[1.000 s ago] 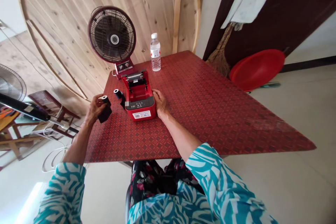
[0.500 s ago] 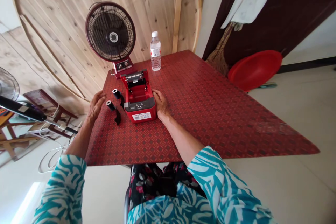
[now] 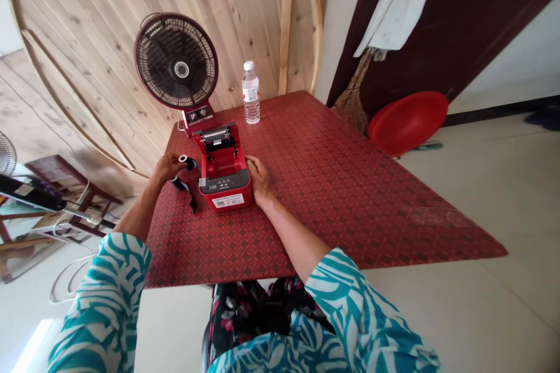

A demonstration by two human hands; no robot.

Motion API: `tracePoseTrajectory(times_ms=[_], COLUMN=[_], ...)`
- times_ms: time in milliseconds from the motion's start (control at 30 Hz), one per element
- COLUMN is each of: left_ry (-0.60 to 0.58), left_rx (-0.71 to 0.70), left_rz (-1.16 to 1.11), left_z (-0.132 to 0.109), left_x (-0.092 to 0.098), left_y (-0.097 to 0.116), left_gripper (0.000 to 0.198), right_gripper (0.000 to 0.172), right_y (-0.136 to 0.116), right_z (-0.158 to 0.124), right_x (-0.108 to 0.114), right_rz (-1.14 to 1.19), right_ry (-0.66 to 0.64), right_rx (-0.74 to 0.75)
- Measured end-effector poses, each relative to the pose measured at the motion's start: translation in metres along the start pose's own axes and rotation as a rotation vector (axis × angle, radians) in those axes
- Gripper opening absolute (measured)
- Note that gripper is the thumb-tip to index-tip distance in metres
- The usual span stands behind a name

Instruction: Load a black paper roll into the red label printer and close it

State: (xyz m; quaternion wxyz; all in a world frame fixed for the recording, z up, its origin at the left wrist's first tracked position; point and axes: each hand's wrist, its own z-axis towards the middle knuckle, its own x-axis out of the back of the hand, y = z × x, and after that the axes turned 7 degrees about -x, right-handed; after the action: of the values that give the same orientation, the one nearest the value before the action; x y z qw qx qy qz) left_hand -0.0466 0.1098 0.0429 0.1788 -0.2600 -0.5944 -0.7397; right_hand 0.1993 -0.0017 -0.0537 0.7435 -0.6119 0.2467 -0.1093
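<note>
A small red label printer with its lid open stands on the red patterned table. My right hand rests against the printer's right side, fingers curled on it. My left hand is just left of the printer, fingers closed on a black ribbon roll. A second black roll with a loose tail lies on the table below that hand.
A dark red desk fan stands behind the printer, a clear water bottle to its right. A round wooden tabletop leans on the wall. A red basin sits on the floor right; a stool left.
My left hand set one black roll down on the table, then moved up and took hold of the other roll beside the printer. My right hand stayed on the printer.
</note>
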Motion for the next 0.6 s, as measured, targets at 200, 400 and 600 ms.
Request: tracePoseTrajectory(times_ms=[200, 400, 600], left_ry=[0.09, -0.142, -0.426], left_rx=[-0.257, -0.348, -0.542], left_rz=[-0.449, -0.331, 0.136], left_z=[-0.024, -0.055, -0.043], left_x=[0.03, 0.026, -0.025], left_y=[0.022, 0.065, 0.095], left_gripper=[0.038, 0.053, 0.038], right_gripper=[0.035, 0.035, 0.034], right_y=[0.0, 0.001, 0.002], right_z=[0.001, 0.001, 0.002], right_x=[-0.001, -0.002, -0.003], right_rz=[0.0, 0.037, 0.056], right_ry=[-0.006, -0.004, -0.023], right_rx=[0.002, -0.006, -0.016])
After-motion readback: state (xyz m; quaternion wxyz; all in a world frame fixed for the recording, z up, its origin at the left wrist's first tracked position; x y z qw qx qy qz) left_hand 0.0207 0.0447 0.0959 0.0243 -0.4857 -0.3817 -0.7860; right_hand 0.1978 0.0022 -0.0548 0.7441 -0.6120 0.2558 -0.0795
